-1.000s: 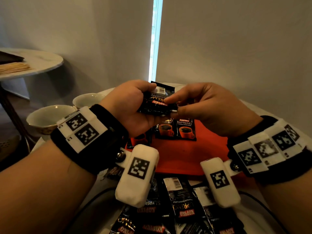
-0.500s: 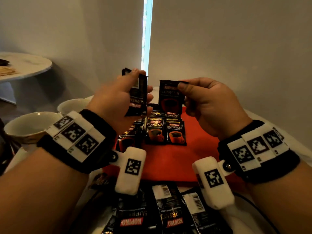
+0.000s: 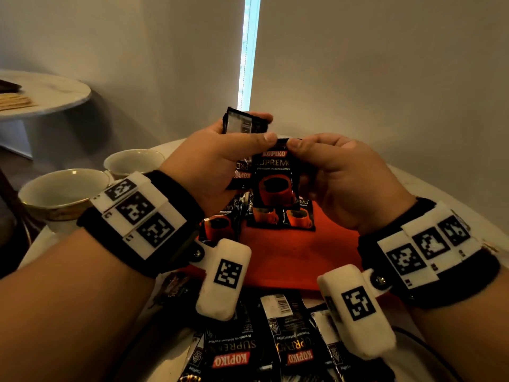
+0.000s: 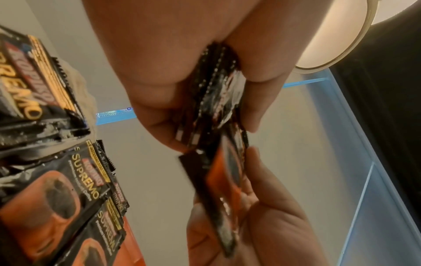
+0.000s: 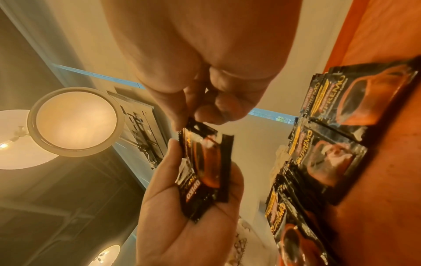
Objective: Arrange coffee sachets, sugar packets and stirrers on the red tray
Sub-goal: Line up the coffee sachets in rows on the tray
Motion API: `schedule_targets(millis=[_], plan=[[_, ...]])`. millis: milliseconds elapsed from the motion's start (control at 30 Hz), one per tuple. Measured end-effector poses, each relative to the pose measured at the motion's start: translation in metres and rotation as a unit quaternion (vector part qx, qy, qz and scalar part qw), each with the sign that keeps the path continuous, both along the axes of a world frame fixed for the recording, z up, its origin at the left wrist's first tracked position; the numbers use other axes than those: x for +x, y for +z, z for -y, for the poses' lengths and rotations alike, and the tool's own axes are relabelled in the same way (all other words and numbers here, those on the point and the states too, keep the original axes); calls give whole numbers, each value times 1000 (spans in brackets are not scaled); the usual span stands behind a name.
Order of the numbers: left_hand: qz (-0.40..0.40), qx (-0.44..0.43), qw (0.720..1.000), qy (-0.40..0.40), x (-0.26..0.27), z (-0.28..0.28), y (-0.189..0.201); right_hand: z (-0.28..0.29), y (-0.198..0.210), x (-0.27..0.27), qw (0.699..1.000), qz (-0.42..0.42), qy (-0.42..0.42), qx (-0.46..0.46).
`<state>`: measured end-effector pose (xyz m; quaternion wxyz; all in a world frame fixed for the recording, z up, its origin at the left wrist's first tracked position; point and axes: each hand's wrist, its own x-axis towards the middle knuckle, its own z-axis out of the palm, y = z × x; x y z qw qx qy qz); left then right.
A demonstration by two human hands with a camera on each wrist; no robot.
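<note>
My left hand [image 3: 265, 128] grips a small stack of black coffee sachets [image 3: 239, 124], held upright above the red tray [image 3: 289, 255]. Beside it, my right hand [image 3: 295, 142] pinches the top edge of one Kopiko Supremo sachet [image 3: 275, 186], which hangs front side towards me. In the left wrist view the stack [image 4: 216, 100] sits between thumb and fingers. The right wrist view has the pinched sachet [image 5: 205, 162] lying against my left palm. Several sachets [image 3: 281, 217] lie in rows on the tray's far left part. No sugar packets or stirrers show.
Loose sachets [image 3: 261, 343] are heaped on the table in front of the tray. Two white cups [image 3: 63, 188] [image 3: 135, 161] stand to the left. A round side table [image 3: 46, 95] is further left. Walls close in behind.
A second ago both hands were at the stack. The right hand then pulled one sachet off to the right, and now the hands have come together again with that sachet beside the stack.
</note>
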<state>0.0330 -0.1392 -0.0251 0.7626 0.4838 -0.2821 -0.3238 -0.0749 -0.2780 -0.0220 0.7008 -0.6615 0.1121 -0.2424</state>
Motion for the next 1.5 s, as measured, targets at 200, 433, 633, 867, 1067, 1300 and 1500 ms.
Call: schedule_targets(millis=[200, 433, 633, 867, 1067, 1300, 1500], plan=[[19, 12, 1000, 20, -2, 3, -3, -2, 0, -2, 998, 10, 46, 37], [36, 20, 999, 25, -5, 3, -3, -3, -3, 1, 995, 5, 89, 46], [32, 15, 999, 28, -6, 3, -4, -5, -9, 5, 996, -4, 79, 44], [45, 33, 998, 15, -7, 0, -1, -1, -8, 4, 997, 8, 67, 29], [9, 20, 999, 43, -1, 2, -5, 7, -12, 4, 996, 26, 82, -11], [-29, 15, 999, 33, 6, 4, -7, 10, -14, 6, 999, 30, 31, -32], [-84, 38, 992, 86, 13, -1, -3, 21, -23, 8, 994, -94, -33, -38]])
